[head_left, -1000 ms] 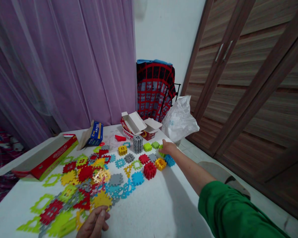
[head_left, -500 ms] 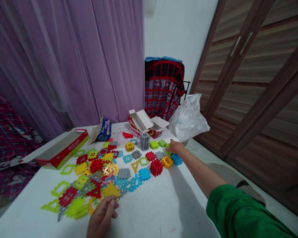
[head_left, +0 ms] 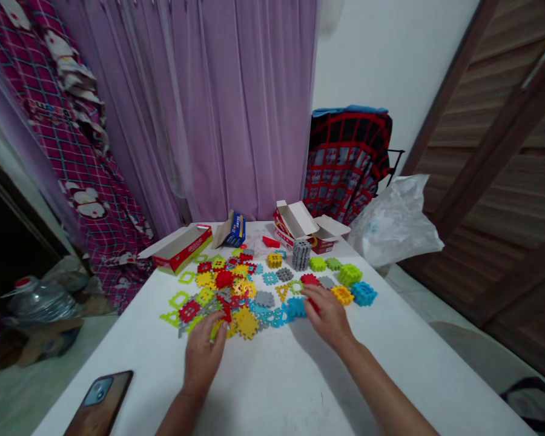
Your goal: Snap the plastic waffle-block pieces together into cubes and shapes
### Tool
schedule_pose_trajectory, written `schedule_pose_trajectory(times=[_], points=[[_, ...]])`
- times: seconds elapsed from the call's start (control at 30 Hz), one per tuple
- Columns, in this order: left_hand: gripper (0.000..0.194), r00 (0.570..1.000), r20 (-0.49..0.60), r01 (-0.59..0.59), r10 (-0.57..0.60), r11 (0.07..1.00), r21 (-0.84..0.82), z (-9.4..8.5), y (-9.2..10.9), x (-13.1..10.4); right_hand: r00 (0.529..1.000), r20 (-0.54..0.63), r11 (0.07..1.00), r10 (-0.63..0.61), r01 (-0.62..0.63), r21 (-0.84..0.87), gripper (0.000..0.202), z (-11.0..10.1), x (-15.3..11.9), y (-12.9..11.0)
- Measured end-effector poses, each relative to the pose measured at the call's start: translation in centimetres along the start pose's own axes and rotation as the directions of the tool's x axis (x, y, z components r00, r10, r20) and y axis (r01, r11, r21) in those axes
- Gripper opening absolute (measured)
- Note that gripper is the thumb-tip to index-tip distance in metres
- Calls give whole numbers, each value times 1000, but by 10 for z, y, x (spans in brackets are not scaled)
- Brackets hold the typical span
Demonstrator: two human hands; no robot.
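Toothed plastic building tiles in several colours, among them a yellow tile (head_left: 246, 323), lie heaped on the white table (head_left: 272, 387). At the near left of the heap, my left hand (head_left: 203, 346) pinches a red triangular tile (head_left: 227, 312) with thumb and fingertips. My right hand (head_left: 327, 315) is closed from above around a red tile block (head_left: 313, 304), mostly hidden by the fingers. To its left is a blue block (head_left: 295, 307). On its right sit an orange block (head_left: 342, 295), a blue block (head_left: 364, 293) and a green block (head_left: 349, 275).
Behind the tiles stand a grey tile stack (head_left: 301, 255), an open red-and-white box (head_left: 295, 223), a blue box (head_left: 235, 230) and a long red box (head_left: 181, 249). A plastic bag (head_left: 395, 221) hangs at the right edge. A phone (head_left: 100, 402) lies near left.
My right hand has moved left from the green block onto the red block. My left hand has reached forward to the red triangular tile. The view has turned left, bringing the phone into sight.
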State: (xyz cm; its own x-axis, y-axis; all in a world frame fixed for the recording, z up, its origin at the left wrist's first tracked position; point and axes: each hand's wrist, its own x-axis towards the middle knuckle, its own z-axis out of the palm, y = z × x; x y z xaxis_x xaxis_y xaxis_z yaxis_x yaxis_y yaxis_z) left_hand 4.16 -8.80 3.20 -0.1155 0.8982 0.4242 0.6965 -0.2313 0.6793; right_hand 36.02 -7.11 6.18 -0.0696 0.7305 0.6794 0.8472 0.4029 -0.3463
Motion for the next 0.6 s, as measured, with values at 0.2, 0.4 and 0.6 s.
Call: schedule_pose_trajectory(times=[0.2, 0.4, 0.6], points=[[66, 975, -62, 213, -214, 816, 538, -15, -33, 10, 1000, 2, 994, -30, 29, 102, 32, 51, -60, -73], [64, 994, 82, 8, -72, 798, 603, -2, -32, 7, 989, 146, 999, -27, 20, 47, 41, 66, -55, -103], [59, 998, 30, -63, 56, 815, 576, -2, -28, -2, 953, 281, 993, 114, -100, -62, 41, 73, -37, -118]])
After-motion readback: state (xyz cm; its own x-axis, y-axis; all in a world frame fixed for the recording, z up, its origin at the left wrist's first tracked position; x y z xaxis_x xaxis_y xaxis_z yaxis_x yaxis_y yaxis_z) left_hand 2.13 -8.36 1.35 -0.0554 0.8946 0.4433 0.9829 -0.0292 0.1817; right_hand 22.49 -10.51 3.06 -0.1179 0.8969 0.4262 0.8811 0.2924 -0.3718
